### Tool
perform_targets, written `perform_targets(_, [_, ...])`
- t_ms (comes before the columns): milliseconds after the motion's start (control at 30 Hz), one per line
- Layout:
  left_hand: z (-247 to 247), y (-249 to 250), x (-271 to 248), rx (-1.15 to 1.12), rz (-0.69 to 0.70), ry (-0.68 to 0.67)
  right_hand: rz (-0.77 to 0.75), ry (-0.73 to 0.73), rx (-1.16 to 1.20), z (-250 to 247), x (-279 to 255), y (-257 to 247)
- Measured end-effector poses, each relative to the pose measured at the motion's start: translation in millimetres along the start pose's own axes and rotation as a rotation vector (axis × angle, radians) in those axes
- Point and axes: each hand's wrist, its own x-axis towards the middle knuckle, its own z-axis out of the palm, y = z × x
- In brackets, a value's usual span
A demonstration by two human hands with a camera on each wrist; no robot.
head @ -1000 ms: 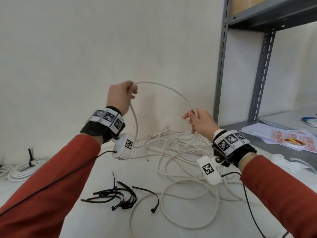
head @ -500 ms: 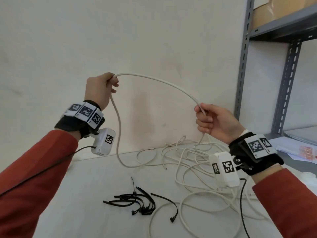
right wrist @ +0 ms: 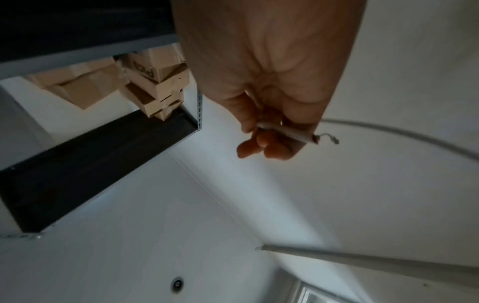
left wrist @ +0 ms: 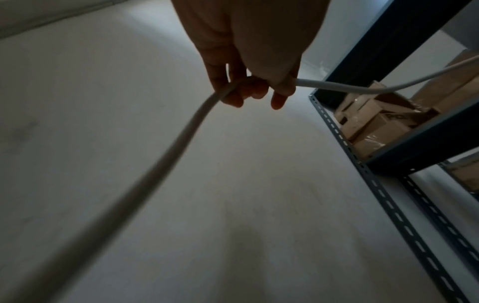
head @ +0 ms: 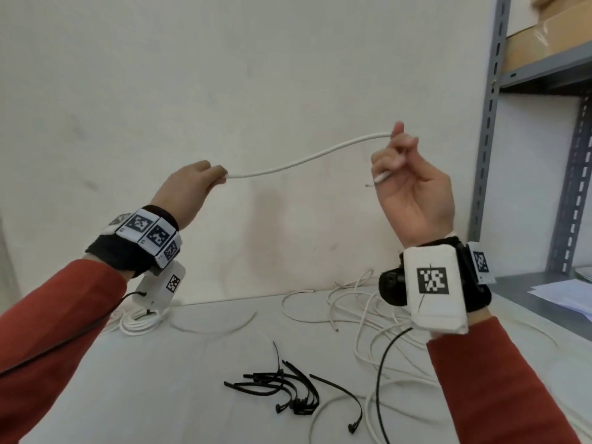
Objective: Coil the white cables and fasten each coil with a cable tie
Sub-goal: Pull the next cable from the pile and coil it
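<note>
At nine o'clock, left hand (head: 189, 187) raised off the counter (head: 179, 379), grip curled round a smooth round white cable (head: 307, 160) sagging in a shallow curve toward three o'clock. There, right hand (head: 413, 193) palm-up, grip pinching the cable's cut end, a thin bare wire poking from the sheath. Below at six o'clock, matte black cable ties (head: 288, 392) heaped, loose white cable loops (head: 362, 315) tangled beside, metal shelving (head: 493, 123) at far right.
</note>
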Motion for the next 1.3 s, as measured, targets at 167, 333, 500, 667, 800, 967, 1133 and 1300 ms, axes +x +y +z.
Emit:
perform_targets(167, [-8.0,11.3,-18.0,0.046,0.174,-0.037,-0.273,0.189,-0.212,11.8,35.2,34.9])
perform_targets(333, [-22.4,23.4,-31.9,0.073,0.321,-0.075,-0.368,0.209,-0.816,5.7,56.3,74.8])
perform_targets(500, [-37.6,28.4,-40.7,0.119,0.432,-0.057,-0.248,-0.043,-1.581,-14.5,58.6,101.4])
perform_targets(667, [-49.7,11.6,-49.8,0.185,0.401,-0.079,0.174,-0.525,-2.321,-22.6,42.5,107.1])
perform_targets(800, [-53.7,5.2,-55.8,0.145,0.358,-0.115,0.239,-0.534,-2.197,-23.3,28.1,107.5])
perform_targets(967, [-62.4,4.9,-48.7,0.048,0.245,-0.082,0.217,-0.482,-1.853,-16.8,16.3,116.7])
perform_targets(1133, [-67.0,7.8,-46.1,-0.185,0.102,0.000,0.259,-0.166,-1.162,-4.9,17.4,119.2])
perform_targets(1300, [-70.0,7.5,-52.2,-0.262,-0.117,0.079,0.231,-0.038,-0.650,13.3,18.4,109.9])
